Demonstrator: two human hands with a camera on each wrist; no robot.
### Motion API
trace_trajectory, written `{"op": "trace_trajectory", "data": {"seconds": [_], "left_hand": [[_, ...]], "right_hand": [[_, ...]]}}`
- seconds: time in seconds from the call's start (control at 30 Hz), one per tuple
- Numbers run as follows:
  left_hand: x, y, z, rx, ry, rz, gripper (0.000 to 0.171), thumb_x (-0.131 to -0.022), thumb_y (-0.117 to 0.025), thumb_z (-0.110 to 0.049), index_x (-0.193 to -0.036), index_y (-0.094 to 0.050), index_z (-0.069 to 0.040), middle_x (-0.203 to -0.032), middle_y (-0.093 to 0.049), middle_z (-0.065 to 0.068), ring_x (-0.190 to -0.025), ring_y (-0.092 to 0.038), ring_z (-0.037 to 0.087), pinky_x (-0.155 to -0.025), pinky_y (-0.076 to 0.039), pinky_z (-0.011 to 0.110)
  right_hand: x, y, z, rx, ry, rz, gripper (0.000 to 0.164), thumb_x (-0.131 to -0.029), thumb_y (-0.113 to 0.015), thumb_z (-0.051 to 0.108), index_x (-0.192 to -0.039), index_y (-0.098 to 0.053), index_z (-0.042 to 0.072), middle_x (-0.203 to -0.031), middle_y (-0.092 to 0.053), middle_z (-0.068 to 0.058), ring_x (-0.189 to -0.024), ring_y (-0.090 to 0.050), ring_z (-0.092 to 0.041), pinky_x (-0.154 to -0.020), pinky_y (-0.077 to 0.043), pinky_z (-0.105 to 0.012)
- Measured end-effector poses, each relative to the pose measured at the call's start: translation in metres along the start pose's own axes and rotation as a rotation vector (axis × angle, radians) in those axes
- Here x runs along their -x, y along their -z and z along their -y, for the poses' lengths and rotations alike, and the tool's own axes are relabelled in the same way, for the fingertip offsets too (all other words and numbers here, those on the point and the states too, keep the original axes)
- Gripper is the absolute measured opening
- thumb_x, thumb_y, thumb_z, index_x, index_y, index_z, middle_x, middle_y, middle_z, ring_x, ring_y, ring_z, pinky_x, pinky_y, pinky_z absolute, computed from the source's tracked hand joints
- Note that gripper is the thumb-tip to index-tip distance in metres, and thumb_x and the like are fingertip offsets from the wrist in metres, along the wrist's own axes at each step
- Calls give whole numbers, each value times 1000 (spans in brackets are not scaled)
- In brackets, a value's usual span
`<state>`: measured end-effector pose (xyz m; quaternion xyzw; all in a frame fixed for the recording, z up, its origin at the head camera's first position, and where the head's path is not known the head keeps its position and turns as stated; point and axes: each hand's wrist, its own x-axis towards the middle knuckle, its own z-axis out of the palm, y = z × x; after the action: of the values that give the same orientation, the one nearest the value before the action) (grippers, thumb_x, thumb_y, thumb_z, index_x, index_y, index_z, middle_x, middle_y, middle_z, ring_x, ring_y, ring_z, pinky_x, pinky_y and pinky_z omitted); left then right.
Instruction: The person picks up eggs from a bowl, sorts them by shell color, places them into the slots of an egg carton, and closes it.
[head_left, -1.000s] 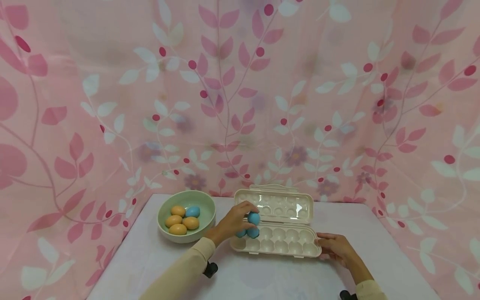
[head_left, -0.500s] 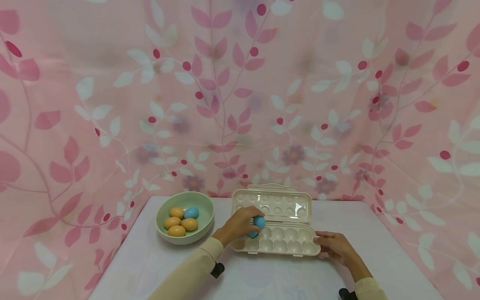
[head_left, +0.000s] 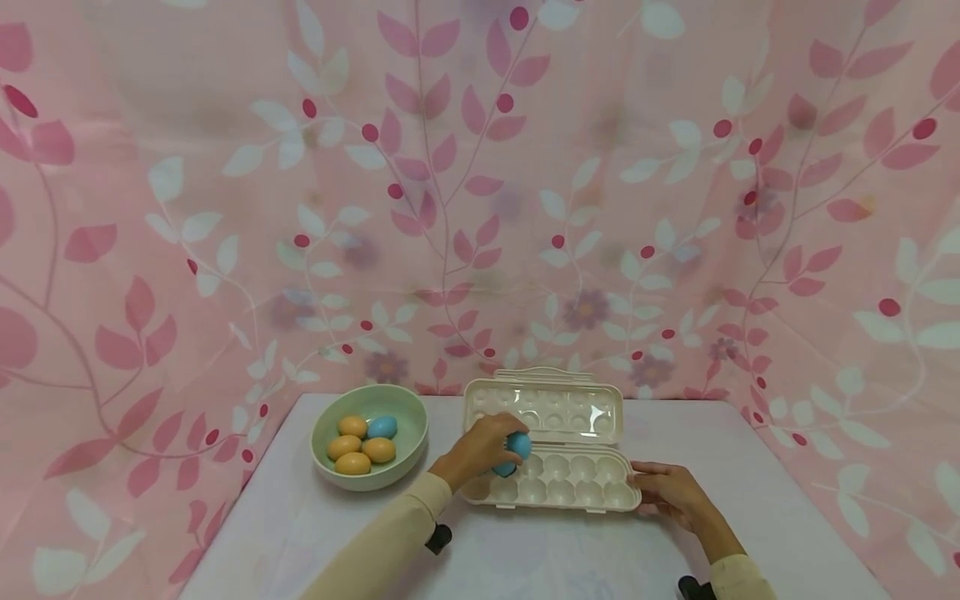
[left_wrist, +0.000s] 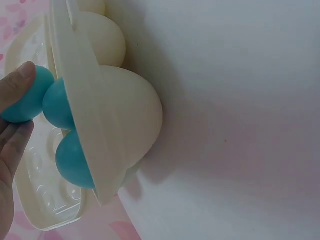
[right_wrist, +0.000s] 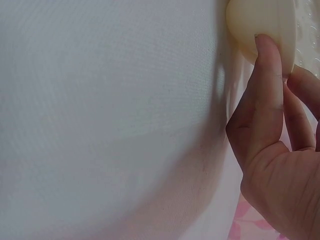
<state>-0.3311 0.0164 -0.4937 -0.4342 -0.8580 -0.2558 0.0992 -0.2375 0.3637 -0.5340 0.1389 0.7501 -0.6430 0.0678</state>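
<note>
left hand (head_left: 483, 448) in the thick of it here, just below the centre of the frame, thumb and fingers pinching a blue egg (head_left: 519, 445) at their tips! the egg sits at the hand's right, over the left part of the open egg carton (head_left: 558, 493), towards the hinge side — and whether it's touching a cup can't be told. the carton's long axis runs left to right across the lower middle, its lid (head_left: 543, 408) tipped back above. the left wrist view gives two seated blue eggs (left_wrist: 74, 160) right beside the held one, all bunched at one end; the held egg's own long axis is too covered by fingers to call. over at the lower right, the right hand (head_left: 675, 496) grips the carton's right end, thumb against the outer wall, well away from that egg — so the left is clearly the nearer hand. left of it all, the green bowl (head_left: 382, 480) holds five orange eggs (head_left: 378, 451) and a single blue one (head_left: 382, 427).
</note>
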Motion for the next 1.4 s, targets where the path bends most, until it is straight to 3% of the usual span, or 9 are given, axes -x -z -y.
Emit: {"op": "trace_trajectory", "data": {"seconds": [0.13,0.43,0.7,1.13,1.4], "left_hand": [[0,0,1,-7,-4,12,46,-76,-86,-22,-116,-67,-9,-113,-66,0,-104,-60,12,-92,-49,24],[-4,-1,4,-54,-92,30,44,-75,-86,-22,-113,-66,-10,-112,-64,-3,-105,-58,11,-91,-49,22],[-11,-6,4,-107,-87,98,45,-76,-85,-29,-114,-66,-13,-112,-63,-4,-104,-57,11,-88,-48,19],[-7,-20,6,-45,-85,127,38,-79,-82,-28,-111,-66,-15,-106,-60,-7,-95,-55,4,-89,-46,18],[-4,-23,1,-82,-52,152,41,-81,-81,-29,-116,-65,-15,-114,-60,-7,-106,-53,8,-91,-46,21]], "right_hand": [[0,-1,1,-6,5,17,56,-85,-75,13,-132,-54,-9,-96,-71,-13,-80,-69,-27,-68,-58,-40],[0,-1,4,0,14,16,55,-85,-74,12,-132,-54,-9,-95,-71,-12,-80,-69,-26,-68,-58,-40],[0,-1,4,8,-4,-21,56,-84,-76,12,-131,-55,-9,-95,-70,-12,-78,-68,-27,-68,-58,-42],[-1,-1,-2,-3,0,11,55,-86,-74,12,-132,-54,-9,-95,-71,-12,-79,-69,-26,-68,-58,-41],[-2,1,-3,-1,-4,13,56,-85,-75,13,-133,-53,-8,-97,-71,-12,-80,-69,-26,-68,-58,-41]]}}
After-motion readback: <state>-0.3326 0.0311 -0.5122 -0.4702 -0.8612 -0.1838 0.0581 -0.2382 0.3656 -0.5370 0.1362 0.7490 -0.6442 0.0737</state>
